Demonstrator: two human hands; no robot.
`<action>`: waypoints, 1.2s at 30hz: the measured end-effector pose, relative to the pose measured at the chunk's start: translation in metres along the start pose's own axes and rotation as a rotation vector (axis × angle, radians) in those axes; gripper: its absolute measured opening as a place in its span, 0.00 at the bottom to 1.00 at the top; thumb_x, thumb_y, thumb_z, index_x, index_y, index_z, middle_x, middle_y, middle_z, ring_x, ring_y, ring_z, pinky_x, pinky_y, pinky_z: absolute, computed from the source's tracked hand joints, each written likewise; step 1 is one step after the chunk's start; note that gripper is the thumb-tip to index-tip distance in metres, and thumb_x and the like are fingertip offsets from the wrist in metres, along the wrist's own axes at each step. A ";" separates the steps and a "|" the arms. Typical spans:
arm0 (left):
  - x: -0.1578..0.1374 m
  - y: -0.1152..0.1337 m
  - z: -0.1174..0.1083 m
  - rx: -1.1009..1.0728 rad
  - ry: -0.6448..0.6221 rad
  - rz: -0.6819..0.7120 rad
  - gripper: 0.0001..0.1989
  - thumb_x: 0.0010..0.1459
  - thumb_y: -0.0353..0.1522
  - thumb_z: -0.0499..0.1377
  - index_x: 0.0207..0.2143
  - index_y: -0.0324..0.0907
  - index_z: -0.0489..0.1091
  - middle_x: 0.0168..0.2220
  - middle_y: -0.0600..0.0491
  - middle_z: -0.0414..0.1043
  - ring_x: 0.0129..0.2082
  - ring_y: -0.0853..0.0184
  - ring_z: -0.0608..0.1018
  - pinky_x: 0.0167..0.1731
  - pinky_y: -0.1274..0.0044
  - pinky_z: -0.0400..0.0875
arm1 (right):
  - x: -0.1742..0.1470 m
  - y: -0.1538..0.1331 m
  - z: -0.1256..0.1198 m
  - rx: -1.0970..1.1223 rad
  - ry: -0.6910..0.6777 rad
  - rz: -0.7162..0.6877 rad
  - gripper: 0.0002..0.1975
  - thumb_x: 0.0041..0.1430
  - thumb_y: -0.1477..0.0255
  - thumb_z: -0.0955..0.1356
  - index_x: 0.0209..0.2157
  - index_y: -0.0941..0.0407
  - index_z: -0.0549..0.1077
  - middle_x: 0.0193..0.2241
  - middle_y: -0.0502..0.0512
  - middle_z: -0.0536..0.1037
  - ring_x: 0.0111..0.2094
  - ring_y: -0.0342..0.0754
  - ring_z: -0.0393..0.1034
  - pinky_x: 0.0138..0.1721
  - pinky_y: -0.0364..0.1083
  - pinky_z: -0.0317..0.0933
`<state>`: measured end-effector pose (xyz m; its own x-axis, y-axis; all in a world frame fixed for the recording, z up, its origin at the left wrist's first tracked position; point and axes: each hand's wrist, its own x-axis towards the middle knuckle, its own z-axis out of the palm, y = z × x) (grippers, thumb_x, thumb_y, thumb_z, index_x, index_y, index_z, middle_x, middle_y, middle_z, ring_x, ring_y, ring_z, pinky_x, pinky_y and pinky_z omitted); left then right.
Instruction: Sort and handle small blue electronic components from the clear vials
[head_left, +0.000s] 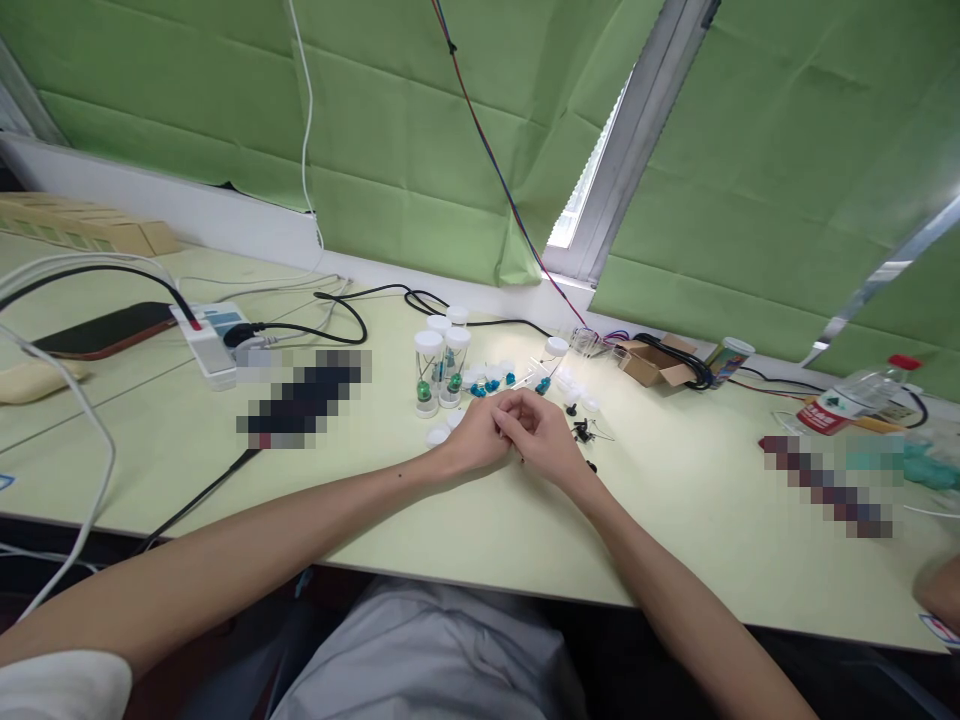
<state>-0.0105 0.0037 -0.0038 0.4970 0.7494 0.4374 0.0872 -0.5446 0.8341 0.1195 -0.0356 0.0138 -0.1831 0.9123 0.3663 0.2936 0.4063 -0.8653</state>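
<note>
My left hand [482, 436] and my right hand [541, 432] meet over the middle of the table, fingers curled in against each other. Whatever they hold, if anything, is hidden between them. Just beyond my left hand stand several clear tubes [428, 372] with white caps, with green pieces and thin dark stems inside. Small blue-green pieces [491, 385] lie right behind my hands, and white round caps [436, 436] lie to the left. To the right of my right hand are small black parts [583, 432]. Another capped tube [555, 350] is behind it.
On the left are a power strip [202, 345] with cables, a phone [105, 328] and a blurred dark object [300, 400]. An open cardboard box [654, 362], a bottle with a red cap [855, 395] and a blurred long object [825, 487] lie right. Another person's arm [941, 592] shows at the right edge.
</note>
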 end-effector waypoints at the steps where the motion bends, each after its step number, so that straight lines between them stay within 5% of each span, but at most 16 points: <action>1: 0.000 0.000 0.000 0.001 -0.001 -0.002 0.14 0.39 0.20 0.54 0.31 0.39 0.70 0.29 0.53 0.75 0.29 0.66 0.76 0.25 0.79 0.67 | 0.000 0.000 0.000 0.001 0.001 0.001 0.09 0.61 0.62 0.67 0.32 0.53 0.70 0.26 0.51 0.73 0.25 0.46 0.67 0.21 0.43 0.59; 36: 0.000 -0.001 -0.001 -0.006 -0.006 -0.008 0.13 0.39 0.21 0.53 0.30 0.40 0.68 0.28 0.53 0.74 0.29 0.67 0.75 0.23 0.80 0.66 | 0.001 0.000 0.000 -0.001 -0.006 -0.001 0.08 0.60 0.63 0.67 0.31 0.53 0.70 0.25 0.51 0.72 0.25 0.46 0.66 0.21 0.43 0.59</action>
<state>-0.0111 0.0048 -0.0040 0.5019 0.7512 0.4287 0.0856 -0.5364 0.8396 0.1197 -0.0351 0.0145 -0.1887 0.9115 0.3654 0.2947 0.4075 -0.8643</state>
